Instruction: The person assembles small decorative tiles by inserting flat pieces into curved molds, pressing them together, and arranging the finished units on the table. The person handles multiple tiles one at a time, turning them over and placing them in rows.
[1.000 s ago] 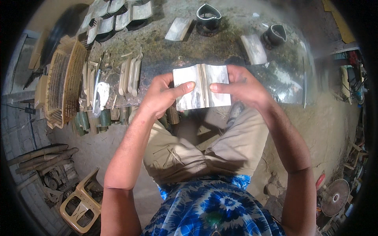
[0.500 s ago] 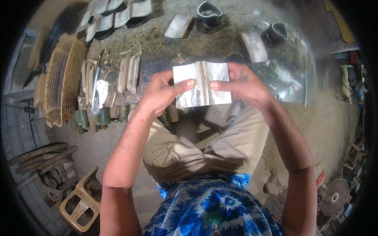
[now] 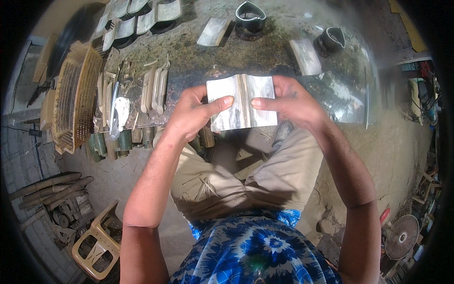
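Between my two hands, above my lap at the table's near edge, is a pale, grey-streaked panel (image 3: 224, 116) shaped like an open book. A brown ridge runs down its middle; I cannot tell whether it is one piece or two held edge to edge. My left hand (image 3: 196, 106) grips its left side, thumb flat on the face and fingers behind. On the right side my right hand (image 3: 295, 102) has the same hold, its thumb close to the ridge. The fingers behind the panel are mostly hidden.
On the worktable (image 3: 189, 61) lie a similar flat piece (image 3: 213, 32), another piece (image 3: 305, 57), dark round holders (image 3: 249, 21) and several curved pieces (image 3: 165, 13). Wooden strips (image 3: 155, 89) lie left, beside a tan basket (image 3: 75, 97). A plastic chair (image 3: 97, 241) stands lower left, a fan (image 3: 402, 236) lower right.
The panel has shifted very slightly left, and the dark line along its middle ridge looks less distinct. Both hands keep the same hold.
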A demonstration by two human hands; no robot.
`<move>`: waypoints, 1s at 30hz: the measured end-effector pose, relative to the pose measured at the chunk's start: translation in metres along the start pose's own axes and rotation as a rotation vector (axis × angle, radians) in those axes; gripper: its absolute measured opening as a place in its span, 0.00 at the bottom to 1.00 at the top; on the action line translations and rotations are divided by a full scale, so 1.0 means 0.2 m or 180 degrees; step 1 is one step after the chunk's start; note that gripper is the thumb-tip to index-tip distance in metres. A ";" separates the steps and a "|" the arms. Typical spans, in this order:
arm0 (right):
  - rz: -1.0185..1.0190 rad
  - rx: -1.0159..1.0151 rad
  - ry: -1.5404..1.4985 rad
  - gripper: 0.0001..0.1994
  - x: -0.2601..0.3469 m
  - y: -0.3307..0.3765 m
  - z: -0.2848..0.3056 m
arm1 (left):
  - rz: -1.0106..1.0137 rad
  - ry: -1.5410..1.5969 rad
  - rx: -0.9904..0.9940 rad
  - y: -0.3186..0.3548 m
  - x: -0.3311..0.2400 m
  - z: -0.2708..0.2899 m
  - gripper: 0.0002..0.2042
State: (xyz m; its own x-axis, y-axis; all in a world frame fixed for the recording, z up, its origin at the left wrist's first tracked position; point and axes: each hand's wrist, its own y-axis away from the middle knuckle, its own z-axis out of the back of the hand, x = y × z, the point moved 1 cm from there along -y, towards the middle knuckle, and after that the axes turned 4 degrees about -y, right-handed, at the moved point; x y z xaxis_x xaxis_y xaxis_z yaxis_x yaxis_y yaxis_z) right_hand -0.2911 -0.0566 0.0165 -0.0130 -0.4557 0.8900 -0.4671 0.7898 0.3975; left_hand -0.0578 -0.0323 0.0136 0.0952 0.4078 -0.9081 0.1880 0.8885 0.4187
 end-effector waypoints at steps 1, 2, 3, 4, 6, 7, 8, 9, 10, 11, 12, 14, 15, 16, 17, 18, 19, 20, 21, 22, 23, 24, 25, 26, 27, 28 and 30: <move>0.0001 0.0015 -0.0018 0.24 0.00 0.00 0.00 | 0.0003 -0.0009 -0.0001 0.00 0.00 0.00 0.20; -0.0019 0.0005 -0.0014 0.24 0.00 0.00 0.00 | 0.0015 0.0001 -0.0006 0.00 -0.01 0.00 0.20; -0.0041 -0.0006 -0.0011 0.24 0.00 0.00 0.01 | 0.0016 0.0010 -0.0008 0.00 -0.01 0.00 0.19; -0.0046 0.0016 -0.0036 0.24 -0.01 0.00 0.01 | 0.0012 0.0003 -0.0012 0.01 -0.01 -0.01 0.19; 0.0019 0.0005 -0.0038 0.24 -0.01 0.00 0.00 | 0.0038 0.0025 -0.0001 0.01 -0.02 -0.01 0.19; 0.0040 0.0002 -0.0043 0.24 -0.02 0.00 0.00 | 0.0043 0.0010 0.0000 0.01 -0.02 -0.01 0.19; 0.0090 0.0022 -0.0039 0.24 -0.02 -0.01 0.00 | 0.0062 0.0007 -0.0008 0.01 -0.02 -0.01 0.19; 0.0119 0.0029 -0.0025 0.24 -0.02 -0.01 0.00 | 0.0075 -0.0014 -0.0019 0.01 -0.02 -0.01 0.18; 0.0091 -0.0015 0.0022 0.24 -0.02 -0.01 0.00 | 0.0083 -0.0046 -0.0032 0.01 -0.02 -0.01 0.18; 0.0110 0.0040 -0.0017 0.24 -0.01 0.00 0.00 | 0.0077 -0.0005 -0.0022 0.01 -0.02 -0.01 0.18; 0.0071 0.0045 -0.0022 0.24 -0.01 0.00 0.00 | 0.0064 0.0026 -0.0014 0.02 -0.03 -0.01 0.18; -0.0003 0.0042 0.0003 0.24 0.00 0.01 0.01 | 0.0064 0.0042 -0.0003 0.02 -0.03 -0.01 0.19; -0.0039 0.0035 0.0033 0.24 0.00 0.01 0.01 | 0.0076 0.0027 0.0000 0.02 -0.03 -0.01 0.21; -0.0041 0.0065 0.0038 0.25 0.01 0.01 0.01 | 0.0081 0.0016 0.0003 0.02 -0.03 -0.01 0.22; -0.0055 0.0030 0.0068 0.25 0.01 0.01 0.01 | 0.0094 0.0009 0.0001 0.02 -0.04 -0.01 0.22; -0.0034 0.0031 0.0074 0.25 0.01 0.01 0.00 | 0.0101 0.0006 0.0001 0.02 -0.04 -0.01 0.22; -0.0048 0.0017 0.0093 0.25 0.01 0.01 0.00 | 0.0081 0.0013 0.0017 0.02 -0.04 -0.01 0.22; -0.0005 0.0041 0.0086 0.25 0.01 0.01 0.00 | 0.0109 0.0029 0.0009 0.02 -0.04 -0.01 0.22; 0.0002 0.0050 0.0091 0.25 0.01 0.01 0.00 | 0.0111 0.0054 0.0017 0.02 -0.03 -0.01 0.22; -0.0020 0.0042 0.0102 0.25 0.01 0.01 0.00 | 0.0115 0.0080 0.0025 0.02 -0.03 -0.01 0.22; -0.0001 0.0046 0.0124 0.25 0.01 0.01 0.01 | 0.0079 0.0044 0.0018 0.02 -0.03 -0.01 0.21; -0.0012 0.0034 0.0151 0.25 0.01 0.01 0.01 | 0.0043 0.0008 0.0010 0.02 -0.03 -0.01 0.20; -0.0027 0.0031 0.0173 0.25 0.00 0.01 0.01 | 0.0006 -0.0044 0.0001 0.02 -0.02 -0.01 0.20; -0.0007 0.0026 0.0164 0.25 0.00 0.01 0.01 | 0.0008 -0.0016 0.0004 0.02 -0.02 -0.01 0.20; 0.0007 0.0029 0.0150 0.25 0.00 0.01 0.01 | 0.0013 -0.0002 0.0006 0.02 -0.02 -0.01 0.20; 0.0007 0.0036 0.0135 0.25 0.00 0.00 0.01 | 0.0003 -0.0002 0.0006 0.02 -0.02 -0.01 0.20; -0.0012 0.0011 0.0166 0.25 0.00 0.00 0.01 | -0.0013 0.0017 0.0023 0.02 -0.02 -0.01 0.20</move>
State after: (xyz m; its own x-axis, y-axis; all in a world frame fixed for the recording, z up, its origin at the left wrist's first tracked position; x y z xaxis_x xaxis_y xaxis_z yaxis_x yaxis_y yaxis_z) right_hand -0.2927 -0.0570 0.0163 0.0349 -0.4364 0.8991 -0.4700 0.7868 0.4001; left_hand -0.0593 -0.0306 0.0180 0.0892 0.4054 -0.9098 0.1954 0.8886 0.4151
